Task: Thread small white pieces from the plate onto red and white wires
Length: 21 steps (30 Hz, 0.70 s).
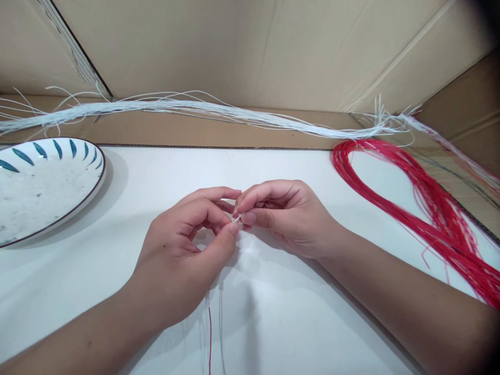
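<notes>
My left hand [183, 250] and my right hand [287, 216] meet above the middle of the white tabletop, fingertips almost touching. Between them is a small, thin white piece [237, 220], like a wire end or short sleeve; its exact kind is too small to tell. The left thumb and index finger pinch it from one side, and the right thumb and index finger close on its other end. Below my left hand hangs a thin red wire [210, 338], running down toward the bottom edge. Its upper part is hidden behind the hand.
A white oval plate [74, 198] with blue leaf marks and a dark rim stands at the left. A bundle of white wires [219, 110] lies along the cardboard [234, 136] at the back. Looped red wires [390, 205] rest at the right, beside my right forearm.
</notes>
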### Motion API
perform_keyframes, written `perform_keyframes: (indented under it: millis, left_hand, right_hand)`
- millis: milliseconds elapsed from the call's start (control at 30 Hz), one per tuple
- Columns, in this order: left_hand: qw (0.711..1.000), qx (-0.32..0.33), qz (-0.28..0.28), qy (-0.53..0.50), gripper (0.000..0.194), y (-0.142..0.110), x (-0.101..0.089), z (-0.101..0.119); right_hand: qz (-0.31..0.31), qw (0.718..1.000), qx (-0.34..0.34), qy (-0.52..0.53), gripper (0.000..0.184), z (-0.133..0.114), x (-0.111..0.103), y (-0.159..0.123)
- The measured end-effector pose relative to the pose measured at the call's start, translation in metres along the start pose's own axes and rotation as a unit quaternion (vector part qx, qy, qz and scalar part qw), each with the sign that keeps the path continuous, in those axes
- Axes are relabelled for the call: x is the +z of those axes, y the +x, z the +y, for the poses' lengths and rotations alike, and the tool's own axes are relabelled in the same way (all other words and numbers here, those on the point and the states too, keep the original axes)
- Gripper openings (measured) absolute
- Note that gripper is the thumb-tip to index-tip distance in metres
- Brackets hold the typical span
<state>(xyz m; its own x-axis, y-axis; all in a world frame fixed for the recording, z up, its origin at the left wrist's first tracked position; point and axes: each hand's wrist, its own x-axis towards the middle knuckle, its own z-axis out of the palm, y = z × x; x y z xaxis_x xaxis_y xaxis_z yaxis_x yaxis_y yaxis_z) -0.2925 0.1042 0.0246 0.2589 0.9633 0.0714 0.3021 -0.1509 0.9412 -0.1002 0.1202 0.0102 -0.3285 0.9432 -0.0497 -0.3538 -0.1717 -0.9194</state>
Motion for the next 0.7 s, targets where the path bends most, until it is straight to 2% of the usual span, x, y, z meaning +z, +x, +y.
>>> perform_keyframes:
  millis: [700]
  left_hand:
    - [1.0, -0.003, 0.0, 0.004, 0.023, -0.0016, 0.0, -0.0005]
  right_hand:
    - [0.011, 0.999, -0.039, -0.003, 0.012, 0.0011, 0.0012, 0.0032]
